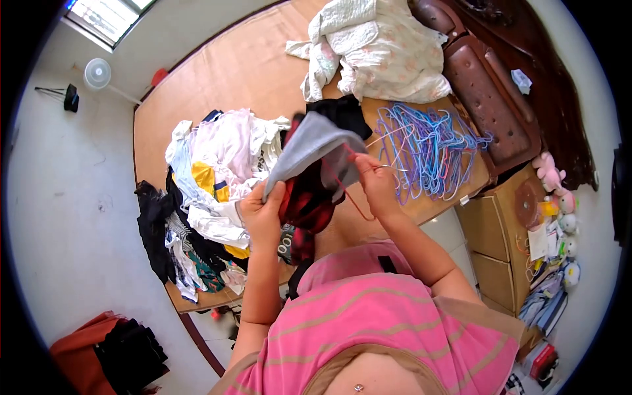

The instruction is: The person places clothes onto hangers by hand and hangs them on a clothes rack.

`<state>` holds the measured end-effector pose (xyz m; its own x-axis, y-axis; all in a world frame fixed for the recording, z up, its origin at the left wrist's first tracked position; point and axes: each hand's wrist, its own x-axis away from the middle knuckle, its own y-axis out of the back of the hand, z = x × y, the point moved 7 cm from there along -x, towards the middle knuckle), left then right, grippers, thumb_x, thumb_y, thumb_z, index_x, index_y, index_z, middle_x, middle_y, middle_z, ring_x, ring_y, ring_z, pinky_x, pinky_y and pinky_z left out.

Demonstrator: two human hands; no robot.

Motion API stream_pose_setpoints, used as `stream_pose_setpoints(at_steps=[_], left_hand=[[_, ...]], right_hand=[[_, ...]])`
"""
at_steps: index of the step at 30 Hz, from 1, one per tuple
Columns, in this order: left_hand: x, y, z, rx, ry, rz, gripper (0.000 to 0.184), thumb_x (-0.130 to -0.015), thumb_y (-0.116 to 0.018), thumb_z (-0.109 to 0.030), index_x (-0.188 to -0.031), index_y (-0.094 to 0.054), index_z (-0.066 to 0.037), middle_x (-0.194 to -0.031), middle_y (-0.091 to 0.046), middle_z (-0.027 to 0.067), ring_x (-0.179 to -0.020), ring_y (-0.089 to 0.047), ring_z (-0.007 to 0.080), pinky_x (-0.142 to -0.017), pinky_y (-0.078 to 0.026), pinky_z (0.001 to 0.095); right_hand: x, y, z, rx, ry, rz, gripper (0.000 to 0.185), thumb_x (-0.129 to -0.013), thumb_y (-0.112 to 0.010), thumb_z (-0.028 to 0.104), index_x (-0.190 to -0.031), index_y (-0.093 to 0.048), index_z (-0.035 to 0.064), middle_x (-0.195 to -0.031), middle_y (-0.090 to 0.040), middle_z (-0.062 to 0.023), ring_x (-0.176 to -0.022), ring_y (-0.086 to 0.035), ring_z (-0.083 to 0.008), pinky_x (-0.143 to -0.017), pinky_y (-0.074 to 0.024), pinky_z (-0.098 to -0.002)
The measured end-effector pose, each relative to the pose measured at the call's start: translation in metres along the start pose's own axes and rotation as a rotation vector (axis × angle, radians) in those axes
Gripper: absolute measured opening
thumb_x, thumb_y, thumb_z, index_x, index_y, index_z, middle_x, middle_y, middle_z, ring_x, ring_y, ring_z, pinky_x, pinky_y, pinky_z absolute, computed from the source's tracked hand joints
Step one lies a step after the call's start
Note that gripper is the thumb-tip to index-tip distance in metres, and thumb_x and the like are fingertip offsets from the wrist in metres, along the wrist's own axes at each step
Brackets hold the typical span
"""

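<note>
A red-and-black plaid garment with a grey hood is held up in front of me. My left hand is closed on the lower left edge of the grey hood. On the other side, my right hand pinches a red hanger, part of which passes inside the garment's opening. Whether the right fingers also grip fabric, I cannot tell. Just beyond the hood lies a black piece of clothing.
A heap of mixed clothes lies left on the bed. Many blue and purple hangers are piled at right. A floral quilted bundle lies farther back, near the brown padded headboard. A wooden cabinet stands right.
</note>
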<state>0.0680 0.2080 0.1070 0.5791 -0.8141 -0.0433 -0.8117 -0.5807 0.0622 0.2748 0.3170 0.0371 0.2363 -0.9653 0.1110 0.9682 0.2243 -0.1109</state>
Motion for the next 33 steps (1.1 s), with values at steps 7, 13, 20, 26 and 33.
stream_pose_setpoints(at_steps=[7,13,20,26,33], left_hand=[[0.001,-0.002,-0.027,0.022,-0.171,-0.021,0.026,-0.082,-0.067,-0.006,-0.106,-0.064,0.003,-0.087,-0.065,0.0027,-0.077,-0.056,0.0072,-0.072,-0.046,0.021],[-0.005,-0.007,0.012,-0.444,-0.189,-0.043,0.027,-0.078,-0.068,-0.004,-0.105,-0.064,-0.005,-0.082,-0.063,0.0056,-0.07,-0.059,0.0145,-0.066,-0.047,0.0258],[0.002,-0.022,0.097,-0.845,-0.083,-0.089,0.018,-0.071,-0.06,-0.008,-0.088,-0.056,-0.008,-0.087,-0.054,0.0134,-0.075,-0.057,0.0368,-0.067,-0.046,0.044],[0.05,-0.085,0.121,0.136,0.364,0.545,0.041,-0.07,-0.055,0.004,-0.11,-0.055,-0.002,-0.098,-0.059,0.0045,-0.089,-0.056,0.0132,-0.077,-0.044,0.0253],[0.032,0.001,0.139,0.358,0.546,0.249,0.029,-0.082,-0.061,-0.01,-0.108,-0.053,0.0,-0.098,-0.059,0.0076,-0.092,-0.062,0.0191,-0.081,-0.052,0.0299]], right_hand=[[-0.011,-0.014,0.039,-0.023,0.154,-0.018,0.026,-0.093,-0.054,0.022,-0.094,-0.065,-0.0017,-0.059,-0.04,0.008,-0.053,-0.033,-0.0013,-0.046,-0.0237,-0.0218],[-0.026,0.011,0.085,-0.192,0.039,-0.039,0.021,-0.092,-0.056,0.024,-0.088,-0.064,0.0038,-0.052,-0.035,0.0084,-0.045,-0.027,-0.0017,-0.04,-0.0192,-0.0225],[-0.019,-0.017,0.131,-0.473,0.014,0.098,0.021,-0.093,-0.054,0.021,-0.074,-0.051,0.011,-0.051,-0.028,0.0081,-0.04,-0.022,-0.003,-0.037,-0.0155,-0.0228],[-0.044,-0.022,0.097,-0.453,0.328,-0.107,0.011,-0.093,-0.052,0.015,-0.088,-0.057,0.0068,-0.055,-0.042,0.0044,-0.041,-0.032,-0.0035,-0.038,-0.0228,-0.0212],[-0.069,0.022,0.053,0.502,0.167,0.158,0.017,-0.084,-0.056,0.01,-0.095,-0.065,0.0,-0.081,-0.066,-0.0142,-0.074,-0.061,-0.0157,-0.067,-0.0463,-0.0306]])
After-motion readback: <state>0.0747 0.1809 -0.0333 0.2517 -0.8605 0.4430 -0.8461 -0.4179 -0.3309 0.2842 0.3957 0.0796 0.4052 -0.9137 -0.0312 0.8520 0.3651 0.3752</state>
